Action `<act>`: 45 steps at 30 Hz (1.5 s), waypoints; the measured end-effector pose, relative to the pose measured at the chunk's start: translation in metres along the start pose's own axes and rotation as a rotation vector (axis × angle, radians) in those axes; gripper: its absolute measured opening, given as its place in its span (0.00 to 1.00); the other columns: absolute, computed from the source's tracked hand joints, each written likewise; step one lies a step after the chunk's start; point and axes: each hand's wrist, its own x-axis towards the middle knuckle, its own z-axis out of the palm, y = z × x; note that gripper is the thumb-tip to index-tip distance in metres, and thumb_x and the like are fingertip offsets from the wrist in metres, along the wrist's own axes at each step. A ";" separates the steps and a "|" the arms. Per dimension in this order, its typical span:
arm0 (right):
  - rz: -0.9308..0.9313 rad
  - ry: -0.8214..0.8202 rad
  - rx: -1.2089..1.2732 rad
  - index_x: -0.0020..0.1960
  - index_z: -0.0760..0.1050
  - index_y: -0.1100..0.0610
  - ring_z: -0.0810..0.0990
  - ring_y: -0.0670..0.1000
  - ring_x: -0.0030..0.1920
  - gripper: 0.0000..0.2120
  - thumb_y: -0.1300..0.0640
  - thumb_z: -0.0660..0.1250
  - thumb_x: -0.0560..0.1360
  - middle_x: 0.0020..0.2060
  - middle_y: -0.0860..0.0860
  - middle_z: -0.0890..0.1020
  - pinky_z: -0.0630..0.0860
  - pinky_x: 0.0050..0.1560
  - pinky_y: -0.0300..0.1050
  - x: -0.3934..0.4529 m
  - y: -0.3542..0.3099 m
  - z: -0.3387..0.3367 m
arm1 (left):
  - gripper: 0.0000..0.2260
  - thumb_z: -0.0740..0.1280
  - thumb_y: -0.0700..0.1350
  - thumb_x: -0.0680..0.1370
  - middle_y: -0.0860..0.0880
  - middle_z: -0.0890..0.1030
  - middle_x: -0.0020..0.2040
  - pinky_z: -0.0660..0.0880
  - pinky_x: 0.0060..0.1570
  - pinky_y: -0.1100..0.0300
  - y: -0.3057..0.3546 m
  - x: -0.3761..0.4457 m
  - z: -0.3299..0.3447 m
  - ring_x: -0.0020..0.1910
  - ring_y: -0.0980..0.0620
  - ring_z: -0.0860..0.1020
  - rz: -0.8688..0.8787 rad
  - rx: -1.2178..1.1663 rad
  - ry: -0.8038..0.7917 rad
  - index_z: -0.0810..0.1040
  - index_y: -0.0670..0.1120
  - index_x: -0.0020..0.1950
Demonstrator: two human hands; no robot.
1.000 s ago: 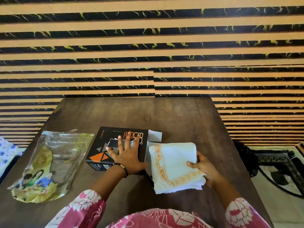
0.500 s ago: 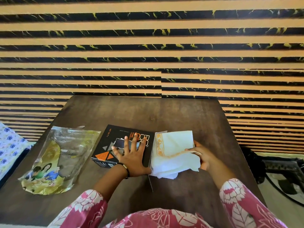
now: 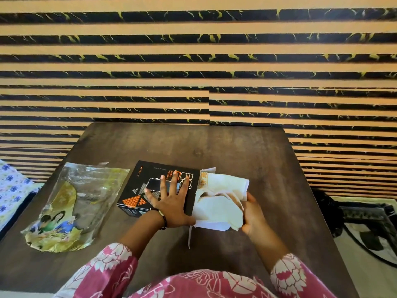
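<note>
A black cardboard box (image 3: pixel 148 179) with orange triangles and lettering lies flat on the dark wooden table (image 3: pixel 225 151). My left hand (image 3: pixel 170 201) presses flat on its top, fingers spread. The box's right end is open, with white flaps showing. A folded white cloth (image 3: pixel 217 209) with an orange embroidered border sits at that open end, crumpled against it. My right hand (image 3: pixel 252 216) grips the cloth's right side, thumb over the fabric. How far the cloth reaches into the box is hidden.
A clear plastic bag (image 3: pixel 75 203) with a yellow printed card inside lies on the table's left. A floral fabric (image 3: pixel 10 190) lies beyond the left edge. A striped black and tan wall stands behind. A dark object (image 3: pixel 361 214) sits on the floor to the right.
My right hand has carried the cloth from the near side toward the box's open right end, and the cloth has crumpled. My left hand has stayed pressed on the box.
</note>
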 end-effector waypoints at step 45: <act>-0.190 0.157 -0.756 0.70 0.59 0.53 0.71 0.53 0.63 0.23 0.60 0.60 0.76 0.67 0.51 0.68 0.73 0.60 0.52 -0.002 0.012 0.016 | 0.49 0.63 0.71 0.65 0.49 0.31 0.75 0.36 0.62 0.26 -0.005 -0.001 -0.007 0.71 0.39 0.29 0.030 -0.116 -0.050 0.37 0.57 0.74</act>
